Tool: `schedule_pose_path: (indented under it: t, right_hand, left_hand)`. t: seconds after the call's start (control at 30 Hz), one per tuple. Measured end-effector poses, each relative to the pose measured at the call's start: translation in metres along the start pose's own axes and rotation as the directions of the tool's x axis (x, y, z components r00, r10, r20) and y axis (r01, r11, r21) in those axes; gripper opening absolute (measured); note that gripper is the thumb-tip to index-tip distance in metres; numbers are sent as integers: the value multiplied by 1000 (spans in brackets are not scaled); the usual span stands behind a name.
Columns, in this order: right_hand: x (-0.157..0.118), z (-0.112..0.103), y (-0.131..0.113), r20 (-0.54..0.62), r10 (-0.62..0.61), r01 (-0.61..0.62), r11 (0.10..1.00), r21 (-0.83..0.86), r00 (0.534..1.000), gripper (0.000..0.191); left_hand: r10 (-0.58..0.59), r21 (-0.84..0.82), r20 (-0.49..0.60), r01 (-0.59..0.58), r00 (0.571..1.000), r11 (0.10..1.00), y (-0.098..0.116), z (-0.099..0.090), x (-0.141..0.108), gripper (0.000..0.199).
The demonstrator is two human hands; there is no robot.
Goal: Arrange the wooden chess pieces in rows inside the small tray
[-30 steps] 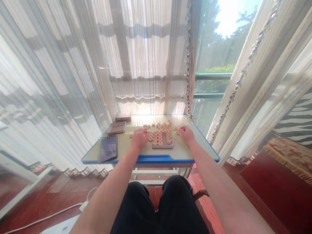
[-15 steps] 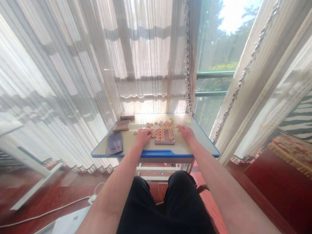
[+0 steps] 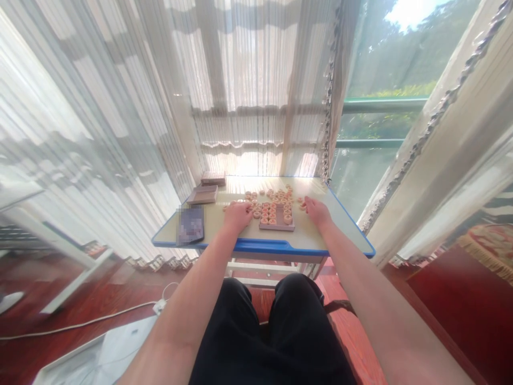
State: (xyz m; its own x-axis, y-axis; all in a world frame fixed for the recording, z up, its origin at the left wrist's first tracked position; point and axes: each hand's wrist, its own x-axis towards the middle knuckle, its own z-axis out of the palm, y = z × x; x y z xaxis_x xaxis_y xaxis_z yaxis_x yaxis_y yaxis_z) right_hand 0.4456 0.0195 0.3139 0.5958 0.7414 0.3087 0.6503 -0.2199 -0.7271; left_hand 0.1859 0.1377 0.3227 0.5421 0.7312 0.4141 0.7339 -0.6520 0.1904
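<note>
On the desk, a shallow wooden box holds rows of round wooden Chinese chess pieces, with bare floor showing in its middle. Left of the box is my left hand, its fingers curled in beside loose pieces; what they hold, if anything, is hidden. On the other side, the thumb and fingertips of my right hand close at a chess piece lying just right of the box. A heap of loose pieces is spread behind the box.
An open box tray and another box stand at the desk's back left. A dark pixelated flat item lies at the left. The desk has a blue edge; curtains hang behind it.
The whole view has shifted, so the desk appears slightly higher and further right. Both hands remain beside the box, with only small finger movement. The pieces in the box look the same.
</note>
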Motion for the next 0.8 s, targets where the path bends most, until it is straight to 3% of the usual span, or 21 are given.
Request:
schedule_pose_path:
  t: [0.13, 0.3, 0.43, 0.57, 0.8]
  right_hand:
    - [-2, 2, 1, -22, -18, 19, 998, 61, 1000, 57]
    - [0, 3, 1, 12, -27, 26, 998, 54, 1000, 57]
    - [7, 5, 1, 19, 11, -11, 1000, 26, 1000, 59]
    - [11, 7, 2, 20, 10, -8, 999, -50, 1000, 56]
    - [11, 7, 1, 54, -20, 26, 993, -115, 998, 52]
  left_hand:
    - [-31, -68, -11, 30, 999, 997, -2, -1, 2, 30]
    - [-126, -217, -220, 77, 967, 973, 4, -8, -1, 39]
    - [2, -276, -279, -83, 960, 958, 19, -7, -12, 33]
    - [204, -289, -248, -273, 947, 917, 34, -3, -26, 23]
    - [376, -181, -212, -414, 902, 892, 59, -4, -32, 22]
